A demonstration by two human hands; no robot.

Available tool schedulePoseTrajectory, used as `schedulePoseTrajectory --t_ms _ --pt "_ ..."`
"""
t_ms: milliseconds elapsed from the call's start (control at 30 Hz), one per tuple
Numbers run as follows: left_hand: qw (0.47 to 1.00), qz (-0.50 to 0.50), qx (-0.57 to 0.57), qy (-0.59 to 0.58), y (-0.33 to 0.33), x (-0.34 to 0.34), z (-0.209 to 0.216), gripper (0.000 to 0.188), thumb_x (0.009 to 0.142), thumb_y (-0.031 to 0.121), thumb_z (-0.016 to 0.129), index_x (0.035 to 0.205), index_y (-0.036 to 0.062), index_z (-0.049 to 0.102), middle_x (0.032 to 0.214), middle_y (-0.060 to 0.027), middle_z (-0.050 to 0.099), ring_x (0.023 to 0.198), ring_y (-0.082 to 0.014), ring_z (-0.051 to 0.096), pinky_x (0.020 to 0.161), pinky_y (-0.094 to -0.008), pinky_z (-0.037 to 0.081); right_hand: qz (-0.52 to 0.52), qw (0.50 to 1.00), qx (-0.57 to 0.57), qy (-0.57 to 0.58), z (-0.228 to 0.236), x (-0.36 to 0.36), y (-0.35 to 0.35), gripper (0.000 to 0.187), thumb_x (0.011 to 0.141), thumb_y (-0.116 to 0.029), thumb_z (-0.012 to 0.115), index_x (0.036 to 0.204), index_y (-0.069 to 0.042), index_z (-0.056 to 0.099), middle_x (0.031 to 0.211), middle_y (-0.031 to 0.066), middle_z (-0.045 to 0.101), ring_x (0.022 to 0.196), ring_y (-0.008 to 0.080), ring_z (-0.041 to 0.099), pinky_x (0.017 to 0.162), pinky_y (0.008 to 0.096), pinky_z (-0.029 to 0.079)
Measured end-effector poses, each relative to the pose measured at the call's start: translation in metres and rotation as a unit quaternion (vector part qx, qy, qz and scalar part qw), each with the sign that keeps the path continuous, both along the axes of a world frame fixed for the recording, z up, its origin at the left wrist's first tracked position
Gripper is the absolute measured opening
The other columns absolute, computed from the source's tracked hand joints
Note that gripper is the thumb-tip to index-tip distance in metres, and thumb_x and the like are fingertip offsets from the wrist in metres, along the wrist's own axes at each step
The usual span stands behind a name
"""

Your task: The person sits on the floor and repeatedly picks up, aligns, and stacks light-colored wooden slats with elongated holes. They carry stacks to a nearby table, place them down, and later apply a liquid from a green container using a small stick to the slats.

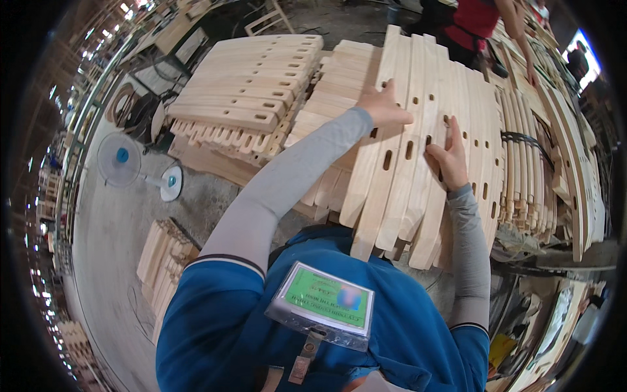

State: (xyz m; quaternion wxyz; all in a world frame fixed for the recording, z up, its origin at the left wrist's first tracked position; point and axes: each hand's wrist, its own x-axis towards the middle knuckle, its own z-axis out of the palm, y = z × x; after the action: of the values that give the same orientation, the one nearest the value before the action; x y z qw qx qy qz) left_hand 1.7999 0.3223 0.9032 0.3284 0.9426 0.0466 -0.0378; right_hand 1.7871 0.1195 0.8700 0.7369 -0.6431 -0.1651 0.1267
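Observation:
Pale wooden slats with oval slots (403,171) lie side by side in a stack before me, their near ends uneven. My left hand (384,108) reaches across to the slats' upper part, fingers spread, thumb pointing right. Lower and to the right, my right hand (450,158) touches the same slats, index finger stretched away from me and thumb out to the left beside a slot. Its other fingers are partly hidden. Neither hand shows a clear grip on a slat.
Another pile of slotted slats (241,81) stands at the left. Bundled wooden rods (520,157) tied with a dark strap lie at the right. A white fan (119,159) stands on the floor at the left. Beyond the stack is another person in a red top (471,23).

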Motion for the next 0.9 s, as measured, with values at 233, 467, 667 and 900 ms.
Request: schedulePoseTrajectory --t_ms 233,467,667,900 --pt "0.999 0.043 -0.026 -0.003 0.006 -0.015 0.012 0.105 0.057 0.034 0.061 0.138 0.0029 0.001 0.128 -0.0405 0.017 0.119 -0.0487 0.029 0.1 -0.038 0.029 -0.017 1.0 0.024 -0.009 0.0 -0.007 0.01 0.081 0.07 0.009 0.047 0.137 0.0 0.002 0.134 0.014 0.027 0.077 0.0119 0.052 0.06 0.0233 0.046" --pt "0.995 0.031 0.001 -0.091 0.006 -0.006 -0.013 0.107 0.057 0.036 0.067 0.136 -0.0008 0.004 0.13 -0.0345 0.022 0.119 -0.044 0.032 0.1 -0.038 0.03 -0.018 0.998 0.009 -0.055 -0.008 0.003 0.0 0.077 0.069 0.006 0.051 0.135 0.003 0.012 0.109 0.0107 0.047 0.08 0.0124 0.052 0.061 0.0212 0.045" --pt "0.886 0.003 -0.449 -0.119 0.048 -0.003 -0.026 0.102 0.054 0.012 0.071 0.133 -0.0074 0.01 0.112 -0.0202 0.048 0.103 -0.0259 0.048 0.089 -0.0317 0.04 -0.03 0.999 -0.013 -0.009 -0.002 0.0 -0.003 0.08 0.069 0.008 0.053 0.135 0.004 0.008 0.123 0.0122 0.041 0.078 0.0105 0.052 0.063 0.022 0.046" --pt "0.979 0.031 -0.131 -0.154 0.093 0.009 -0.044 0.096 0.062 0.019 0.065 0.134 -0.0056 0.007 0.118 -0.023 0.046 0.104 -0.0309 0.05 0.089 -0.033 0.04 -0.046 0.996 -0.023 -0.068 -0.012 0.006 -0.003 0.081 0.068 0.008 0.051 0.136 0.004 0.007 0.134 0.0133 0.029 0.098 0.0136 0.049 0.071 0.0222 0.046"
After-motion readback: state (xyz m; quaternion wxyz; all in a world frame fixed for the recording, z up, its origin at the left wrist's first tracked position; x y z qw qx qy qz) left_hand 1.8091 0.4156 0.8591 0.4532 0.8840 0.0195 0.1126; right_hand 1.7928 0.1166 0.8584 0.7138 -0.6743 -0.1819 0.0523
